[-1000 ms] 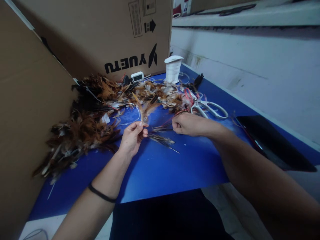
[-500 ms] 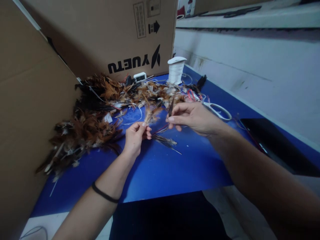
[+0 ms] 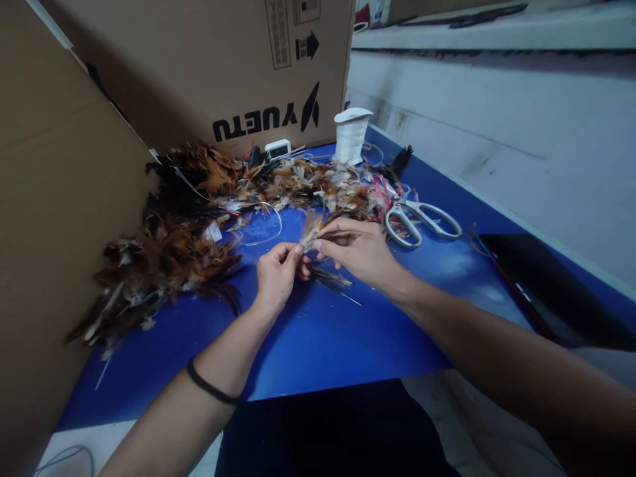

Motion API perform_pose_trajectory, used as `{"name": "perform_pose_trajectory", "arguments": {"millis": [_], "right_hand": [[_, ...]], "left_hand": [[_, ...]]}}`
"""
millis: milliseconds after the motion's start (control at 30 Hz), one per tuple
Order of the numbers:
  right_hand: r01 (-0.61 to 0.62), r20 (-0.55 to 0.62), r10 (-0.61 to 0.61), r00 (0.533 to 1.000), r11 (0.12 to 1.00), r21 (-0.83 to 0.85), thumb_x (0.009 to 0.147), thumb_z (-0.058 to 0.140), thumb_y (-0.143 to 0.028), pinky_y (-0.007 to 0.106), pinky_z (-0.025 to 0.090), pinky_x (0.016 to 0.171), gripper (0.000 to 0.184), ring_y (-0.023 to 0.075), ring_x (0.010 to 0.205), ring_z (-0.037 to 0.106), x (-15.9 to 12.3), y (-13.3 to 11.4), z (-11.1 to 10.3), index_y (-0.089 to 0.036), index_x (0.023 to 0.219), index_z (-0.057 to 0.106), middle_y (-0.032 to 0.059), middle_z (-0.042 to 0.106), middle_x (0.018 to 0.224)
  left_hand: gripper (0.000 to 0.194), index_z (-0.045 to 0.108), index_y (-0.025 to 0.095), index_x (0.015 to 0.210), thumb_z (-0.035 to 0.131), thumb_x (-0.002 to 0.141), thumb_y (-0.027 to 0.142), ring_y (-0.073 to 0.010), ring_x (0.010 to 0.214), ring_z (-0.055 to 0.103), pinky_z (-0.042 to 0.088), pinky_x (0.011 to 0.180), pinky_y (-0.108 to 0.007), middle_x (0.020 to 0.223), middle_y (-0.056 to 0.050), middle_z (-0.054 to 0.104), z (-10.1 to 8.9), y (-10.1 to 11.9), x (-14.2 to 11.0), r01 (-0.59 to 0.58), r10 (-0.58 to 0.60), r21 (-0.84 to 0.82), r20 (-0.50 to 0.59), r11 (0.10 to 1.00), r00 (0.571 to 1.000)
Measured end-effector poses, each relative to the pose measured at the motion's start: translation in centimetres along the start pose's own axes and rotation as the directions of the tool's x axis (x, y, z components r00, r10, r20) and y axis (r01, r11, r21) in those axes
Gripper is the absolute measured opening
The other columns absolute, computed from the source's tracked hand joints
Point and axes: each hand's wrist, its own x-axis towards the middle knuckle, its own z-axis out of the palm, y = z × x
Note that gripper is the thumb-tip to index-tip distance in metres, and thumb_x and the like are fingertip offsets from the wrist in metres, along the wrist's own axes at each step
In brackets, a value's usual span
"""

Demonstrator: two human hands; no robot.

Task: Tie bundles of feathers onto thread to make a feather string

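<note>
My left hand (image 3: 279,273) pinches a small bunch of light brown feathers (image 3: 311,228) between thumb and fingers, tips pointing up and away. My right hand (image 3: 360,250) is closed at the right side of this bunch, its fingertips almost touching those of the left. A slim dark feather (image 3: 340,233) lies along its fingers. Below both hands, a few dark feathers (image 3: 332,278) with pale tips rest on the blue table (image 3: 318,351). Heaped feathers, brown (image 3: 169,268) at the left and mixed brown and white (image 3: 303,182) behind, surround the hands.
Silver-handled scissors (image 3: 432,220) lie right of my right hand, beside pink strips (image 3: 380,195). Behind stand a white spool (image 3: 350,139) and a small white digital device (image 3: 278,149). A dark flat tablet-like object (image 3: 551,285) lies at the right. Cardboard (image 3: 199,73) walls the back and left.
My right hand has moved left and slightly down, bringing its dark feather against the bunch in my left hand. My left hand has shifted slightly right. Both scissor handles now show.
</note>
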Motion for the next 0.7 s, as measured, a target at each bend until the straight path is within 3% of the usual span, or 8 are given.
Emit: {"name": "perform_pose_trajectory", "arguments": {"millis": [300, 700], "right_hand": [[0.082, -0.061, -0.087, 0.994, 0.993, -0.08, 0.07, 0.066, -0.02, 0.023, 0.049, 0.054, 0.007, 0.0087, 0.054, 0.058, 0.1, 0.6, 0.4, -0.015, 0.073, 0.064, 0.0001, 0.066, 0.067], [0.144, 0.015, -0.143, 0.99, 0.987, -0.07, 0.075, 0.065, -0.028, 0.027, 0.049, 0.066, 0.013, 0.0124, 0.067, 0.061, 0.0, 2.0, 0.1, -0.016, 0.078, 0.066, 0.0017, 0.067, 0.074]], "left_hand": [[0.029, 0.062, 0.013, 0.071, 0.064, 0.077, 0.041, -0.0093, 0.041, 0.054, 0.047, 0.045, -0.022, 0.053, 0.0, 0.06, 0.0, -0.2, -0.1, -0.009, 0.009, 0.001, 0.004, 1.0, 1.0], [0.028, 0.062, 0.012, 0.07, 0.065, 0.076, 0.039, -0.0084, 0.04, 0.053, 0.046, 0.045, -0.021, 0.05, 0.001, 0.059, 0.2, 0.0, -0.1, 0.015, -0.014, -0.029, 0.018, 0.999, 1.0]]}}
